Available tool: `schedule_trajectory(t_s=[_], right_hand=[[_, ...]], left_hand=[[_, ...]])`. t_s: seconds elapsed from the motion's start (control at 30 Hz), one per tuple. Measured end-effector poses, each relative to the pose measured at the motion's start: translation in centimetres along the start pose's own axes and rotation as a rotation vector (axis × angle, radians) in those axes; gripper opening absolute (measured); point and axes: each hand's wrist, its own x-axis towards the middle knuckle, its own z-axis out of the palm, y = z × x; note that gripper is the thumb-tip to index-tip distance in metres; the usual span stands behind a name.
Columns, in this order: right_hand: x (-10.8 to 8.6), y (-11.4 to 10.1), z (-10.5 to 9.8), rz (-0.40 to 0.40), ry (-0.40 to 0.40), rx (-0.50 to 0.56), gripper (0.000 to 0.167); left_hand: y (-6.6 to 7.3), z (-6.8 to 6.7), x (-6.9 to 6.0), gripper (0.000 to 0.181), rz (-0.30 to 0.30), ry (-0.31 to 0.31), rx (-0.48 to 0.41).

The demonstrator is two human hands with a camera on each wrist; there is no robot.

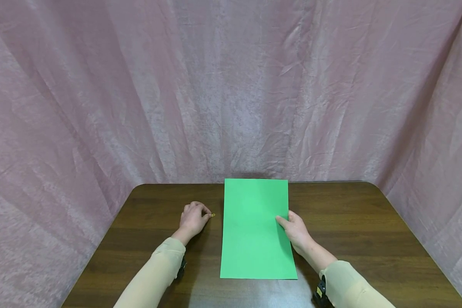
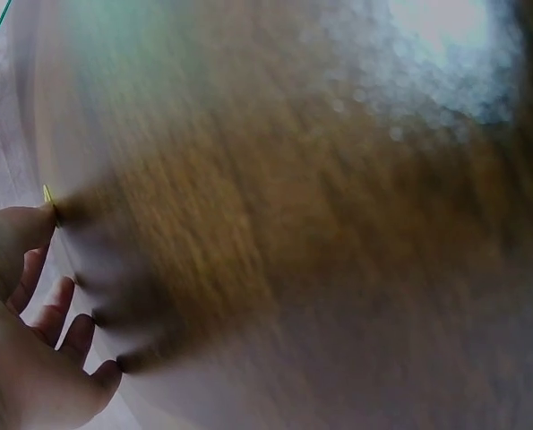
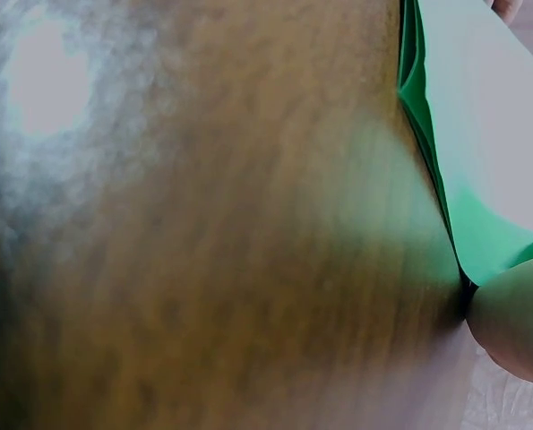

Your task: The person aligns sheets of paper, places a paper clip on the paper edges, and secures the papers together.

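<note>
Head view, left of the frame's lower centre: the left grip (image 1: 194, 217) pinches a yellow clip (image 1: 213, 214) between thumb and finger, the clip poking out to the right, toward the paper (image 1: 254, 239) but apart from it, a strip of table (image 1: 350, 214) between. The paper's long axis runs up and down the frame; its left edge faces the clip, and the right grip (image 1: 296, 233) holds its right edge, thumb on top. So the left grip is the one nearer that free edge. Right wrist view alone shows, at upper right, several layers fanning at the paper's edge, whether separate sheets or folds I cannot tell; from above it looks like one sheet.
</note>
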Motion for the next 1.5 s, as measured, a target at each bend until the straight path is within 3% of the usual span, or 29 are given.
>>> schedule_trajectory(t_s=[0.37,0.63,0.77,0.93,1.23,1.5], right_hand=[[-0.1,0.1,0.0,-0.001,0.0,-0.024,0.039],[0.0,0.0,0.0,0.002,-0.004,-0.012,0.04],[0.0,0.0,0.1,0.0,-0.006,-0.015,0.04],[0.1,0.0,0.1,-0.002,-0.002,-0.023,0.039],[0.2,0.1,0.0,-0.001,-0.003,-0.024,0.039],[0.2,0.1,0.0,0.001,-0.011,-0.012,0.039]], left_hand=[[0.4,-0.1,-0.3,0.008,0.042,0.023,0.027],[-0.2,0.4,-0.1,0.007,0.062,0.013,0.03],[-0.5,0.4,-0.1,0.006,0.072,0.05,0.014],[-1.0,0.1,0.0,0.008,0.076,0.094,-0.036],[-1.5,-1.8,0.1,0.012,0.047,0.028,-0.21],[-1.5,-2.6,0.0,0.009,0.03,0.09,-0.3]])
